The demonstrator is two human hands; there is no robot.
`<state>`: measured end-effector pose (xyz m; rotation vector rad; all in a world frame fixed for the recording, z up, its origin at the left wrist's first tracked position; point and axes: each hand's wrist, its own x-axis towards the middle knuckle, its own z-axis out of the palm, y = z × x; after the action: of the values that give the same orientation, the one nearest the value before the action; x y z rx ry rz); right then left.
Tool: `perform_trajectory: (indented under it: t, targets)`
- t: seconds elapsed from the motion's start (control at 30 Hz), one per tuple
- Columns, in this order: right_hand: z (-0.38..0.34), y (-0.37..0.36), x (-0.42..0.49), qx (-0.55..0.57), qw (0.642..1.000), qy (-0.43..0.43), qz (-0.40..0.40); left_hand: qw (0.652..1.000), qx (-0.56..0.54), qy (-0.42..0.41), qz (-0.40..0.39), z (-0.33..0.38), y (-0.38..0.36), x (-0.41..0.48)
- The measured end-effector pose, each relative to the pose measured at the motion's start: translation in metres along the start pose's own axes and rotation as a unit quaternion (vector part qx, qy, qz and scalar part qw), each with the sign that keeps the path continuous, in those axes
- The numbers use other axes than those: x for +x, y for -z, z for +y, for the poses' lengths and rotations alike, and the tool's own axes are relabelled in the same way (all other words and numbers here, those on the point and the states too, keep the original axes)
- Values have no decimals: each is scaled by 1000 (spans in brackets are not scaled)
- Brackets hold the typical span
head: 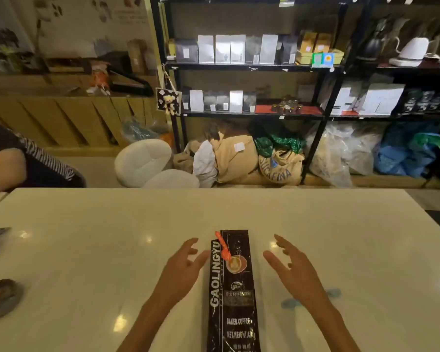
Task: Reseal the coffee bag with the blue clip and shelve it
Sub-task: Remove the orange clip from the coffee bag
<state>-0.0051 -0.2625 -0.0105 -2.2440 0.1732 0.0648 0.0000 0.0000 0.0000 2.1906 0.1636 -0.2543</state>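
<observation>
Nearest the camera, on white table point(87, 250): 1 dark coffee bag point(233, 295) lying flat, lengthwise, printed side up, top end pointing away, lower end running off the bottom edge. Orange scoop point(223, 246) lying on bag's upper left portion. Left hand point(182, 270) hovering just beside bag's left edge, fingers spread, released, grasping nothing. Right hand point(294, 271) hovering to the right of bag, apart from it, fingers spread, likewise released. Pale blue clip point(290, 304) lying on table partly behind right forearm, blurred, well apart from bag. 2 dark blurred packets point(0, 298) lying near left table edge; contents not readable.

Beyond far table edge, at left: person in striped sleeve point(43, 158) leaning in. 2 white round stools point(142, 161) standing on floor. Burlap sacks point(252, 161) and plastic bags slumping beneath black shelving unit point(318, 118). Rows of white and grey pouches point(229, 49) standing on upper 2 shelves; white kettle point(414, 50) sitting at upper right. Wooden counter point(61, 118) running along back left.
</observation>
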Motion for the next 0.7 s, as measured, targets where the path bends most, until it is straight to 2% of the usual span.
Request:
perform_trajectory:
  t: [0.1, 0.17, 0.27, 0.33, 0.47, 0.6, 0.7]
  targets:
    - [9, -39, -13, 91, 991, -64, -68, 989, -106, 57, -90, -13, -32, -7]
    - [11, -60, -20, 125, 985, -82, -83, 981, -143, 75, -110, -17, -48, -12]
    - [11, -69, -20, 186, 976, -111, -26, 952, -274, 128, -50, -16, -55, -11]
    - [13, -71, -22, 227, 965, -130, -28, 942, -304, 139, -23, -20, -58, -11]
    - [10, -68, -24, 283, 950, -126, -38, 946, -303, 97, -58, -21, -56, -11]
    - [2, -63, -23, 304, 949, -78, -33, 935, -333, 41, -116, -5, -47, -11]
    - [-3, -55, -19, 335, 940, -57, -19, 943, -319, 11, -89, 4, -40, -1]
